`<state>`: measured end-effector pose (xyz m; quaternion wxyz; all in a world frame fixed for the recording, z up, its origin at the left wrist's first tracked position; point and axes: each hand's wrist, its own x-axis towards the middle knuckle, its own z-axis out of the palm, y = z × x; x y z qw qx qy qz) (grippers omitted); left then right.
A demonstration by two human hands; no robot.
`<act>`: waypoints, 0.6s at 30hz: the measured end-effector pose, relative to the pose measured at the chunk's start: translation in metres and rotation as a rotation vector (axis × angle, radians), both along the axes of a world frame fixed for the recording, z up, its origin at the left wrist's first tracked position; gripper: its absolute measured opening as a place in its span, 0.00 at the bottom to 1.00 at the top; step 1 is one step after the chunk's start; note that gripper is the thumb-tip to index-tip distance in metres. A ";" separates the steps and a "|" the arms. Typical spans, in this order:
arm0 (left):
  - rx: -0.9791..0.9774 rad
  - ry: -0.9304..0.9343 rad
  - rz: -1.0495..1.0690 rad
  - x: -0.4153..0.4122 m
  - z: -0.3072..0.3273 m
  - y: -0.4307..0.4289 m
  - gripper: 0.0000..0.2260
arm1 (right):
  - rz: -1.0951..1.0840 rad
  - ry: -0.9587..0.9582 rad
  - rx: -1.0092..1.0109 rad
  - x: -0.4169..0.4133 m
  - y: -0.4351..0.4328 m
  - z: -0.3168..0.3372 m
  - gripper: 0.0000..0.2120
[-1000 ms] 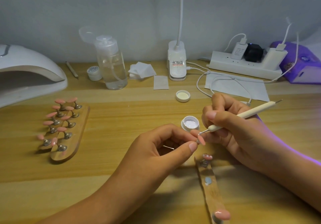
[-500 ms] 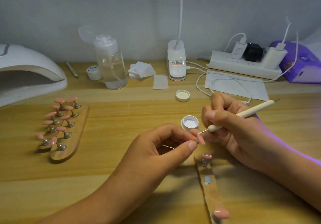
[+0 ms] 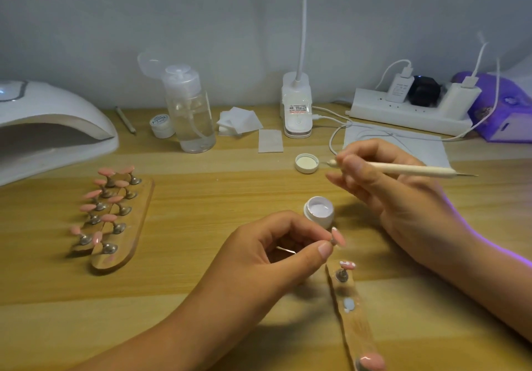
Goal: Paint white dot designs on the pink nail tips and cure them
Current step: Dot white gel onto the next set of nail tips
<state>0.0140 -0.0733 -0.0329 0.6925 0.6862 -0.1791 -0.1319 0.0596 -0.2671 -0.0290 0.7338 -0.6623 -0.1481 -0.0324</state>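
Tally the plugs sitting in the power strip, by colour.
White plugs: 2
Black plugs: 1
Total: 3

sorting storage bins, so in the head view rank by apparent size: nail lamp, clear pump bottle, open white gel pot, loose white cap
1. nail lamp, partly cut off by the frame
2. clear pump bottle
3. open white gel pot and loose white cap: look alike; the pot is nearer, so unranked

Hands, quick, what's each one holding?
Left hand: pinching a pink nail tip.
Right hand: closed on a white dotting tool.
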 end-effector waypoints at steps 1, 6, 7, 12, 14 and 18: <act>0.000 -0.003 -0.004 0.000 0.000 0.000 0.04 | -0.031 -0.056 -0.106 0.001 -0.001 0.000 0.07; -0.006 -0.025 -0.019 0.001 0.001 0.000 0.04 | -0.118 -0.274 -0.340 -0.007 0.001 -0.004 0.07; -0.011 -0.024 -0.021 0.001 0.001 0.000 0.04 | -0.131 -0.287 -0.377 -0.008 0.002 -0.005 0.08; -0.013 -0.023 -0.029 0.001 0.001 0.000 0.04 | -0.133 -0.262 -0.491 -0.006 0.003 -0.006 0.07; -0.006 -0.031 -0.029 0.001 0.001 0.000 0.03 | -0.119 -0.264 -0.509 -0.006 0.003 -0.007 0.07; 0.010 -0.035 -0.028 0.000 0.001 0.001 0.03 | -0.087 -0.277 -0.547 -0.004 0.002 -0.008 0.08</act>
